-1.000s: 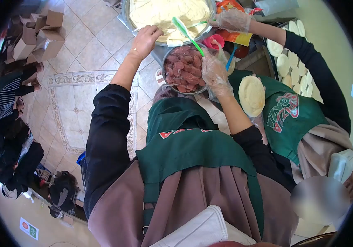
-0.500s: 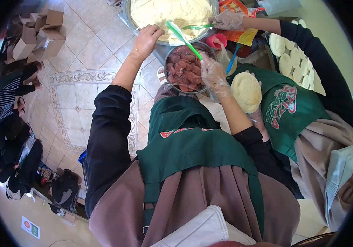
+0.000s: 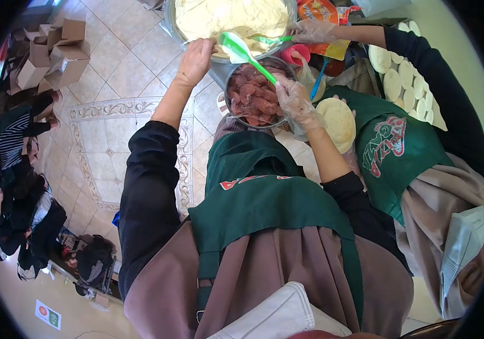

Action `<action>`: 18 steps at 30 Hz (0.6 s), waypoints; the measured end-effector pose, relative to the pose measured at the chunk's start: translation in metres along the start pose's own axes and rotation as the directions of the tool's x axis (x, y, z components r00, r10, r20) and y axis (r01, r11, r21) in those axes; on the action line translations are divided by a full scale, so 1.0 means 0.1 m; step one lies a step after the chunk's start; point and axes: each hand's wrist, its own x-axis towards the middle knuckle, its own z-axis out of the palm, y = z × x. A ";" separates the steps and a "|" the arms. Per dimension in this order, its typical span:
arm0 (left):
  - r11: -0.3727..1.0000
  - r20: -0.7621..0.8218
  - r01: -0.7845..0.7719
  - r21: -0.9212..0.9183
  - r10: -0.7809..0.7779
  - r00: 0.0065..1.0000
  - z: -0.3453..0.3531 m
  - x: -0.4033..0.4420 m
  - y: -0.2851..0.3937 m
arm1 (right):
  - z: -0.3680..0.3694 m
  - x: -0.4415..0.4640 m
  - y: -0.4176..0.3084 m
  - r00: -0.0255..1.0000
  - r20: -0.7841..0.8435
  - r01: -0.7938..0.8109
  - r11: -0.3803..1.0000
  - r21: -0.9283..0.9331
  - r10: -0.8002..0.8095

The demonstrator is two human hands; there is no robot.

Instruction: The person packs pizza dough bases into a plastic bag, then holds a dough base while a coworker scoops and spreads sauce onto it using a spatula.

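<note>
My right hand (image 3: 297,104), in a clear plastic glove, is closed around the handle of a green spatula (image 3: 262,69). Pale cream coats the spatula's head, which is at the near rim of a large bowl (image 3: 168,22) of creamy yellow mixture (image 3: 230,17). Bare, with its fingers curled, my left hand (image 3: 198,59) grips that bowl's near-left edge. Below my right hand's spatula stands a metal bowl (image 3: 228,107) of reddish-brown slices (image 3: 253,99). Just right of my right wrist, a round flat bread (image 3: 338,123) rests on a co-worker's hand.
The co-worker's other gloved hand (image 3: 312,31) holds a second green utensil (image 3: 273,39) at the large bowl. Nearby are a pink cup (image 3: 297,55), a blue-handled utensil (image 3: 320,79) and an orange packet (image 3: 316,10). Several round breads (image 3: 392,85) lie at right; cardboard boxes (image 3: 64,59) stand far left.
My spatula's head has shifted slightly left and turned, showing more cream. My left hand has moved slightly but stays at the large bowl's edge. The co-worker's bread has shifted slightly left.
</note>
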 end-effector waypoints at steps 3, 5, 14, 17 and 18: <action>1.000 -0.047 0.011 -0.014 -0.012 0.999 0.04 -0.03 -0.01 | 0.03 -0.01 0.11 1.000 0.020 -0.024 0.995 0.096 0.022; 1.000 -0.075 0.010 -0.013 -0.011 0.997 0.04 -0.04 -0.01 | 0.08 -0.02 0.18 0.984 0.092 -0.174 0.941 0.290 0.153; 0.999 -0.092 0.021 -0.040 -0.025 0.995 0.00 0.05 0.07 | -0.10 -0.28 0.08 0.884 0.315 -0.433 0.350 0.830 0.346; 0.997 -0.102 0.045 -0.059 -0.051 0.993 -0.04 0.09 0.08 | -0.01 -0.40 0.09 0.894 0.218 -0.400 0.474 0.784 0.392; 0.997 -0.104 0.056 -0.053 -0.061 0.993 -0.04 0.09 0.08 | 0.01 -0.44 0.10 0.894 0.217 -0.398 0.474 0.786 0.392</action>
